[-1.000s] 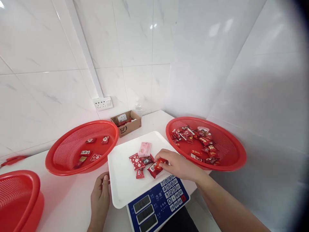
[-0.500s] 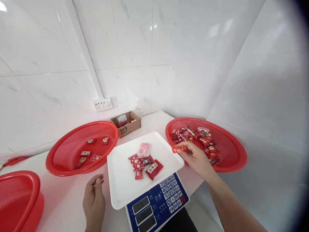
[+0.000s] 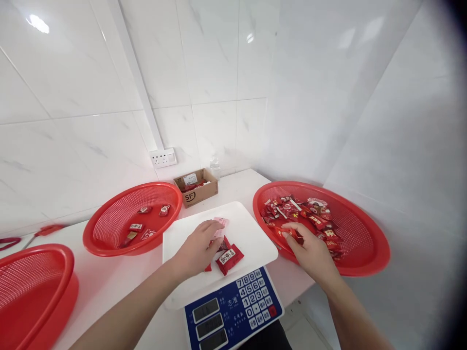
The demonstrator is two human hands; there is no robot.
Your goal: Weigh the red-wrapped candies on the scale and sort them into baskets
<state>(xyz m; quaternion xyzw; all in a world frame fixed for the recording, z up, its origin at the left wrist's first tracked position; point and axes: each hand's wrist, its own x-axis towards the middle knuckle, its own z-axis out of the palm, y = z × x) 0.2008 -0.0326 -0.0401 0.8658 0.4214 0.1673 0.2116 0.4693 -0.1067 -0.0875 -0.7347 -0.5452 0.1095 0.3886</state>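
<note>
Red plastic basket (image 3: pixel 105 226) left of the white tray (image 3: pixel 253 236) holds sweets (image 3: pixel 136 227). Left hand (image 3: pixel 197 248) curls over the tray, close on a pink packet (image 3: pixel 221 222); whether gripping, I cannot tell. Right hand (image 3: pixel 308 248) pinches a red packet (image 3: pixel 280 231) above the right basket (image 3: pixel 365 243); a light hold should avoid crushing it.

A red packet (image 3: pixel 229 260) is showing glossy film, the tray (image 3: pixel 253 233) smooth plastic, the right basket (image 3: pixel 379 265) shiny plastic. Near the back edge of the desk (image 3: pixel 239 187), a box (image 3: pixel 204 194) is showing matt cardboard.
</note>
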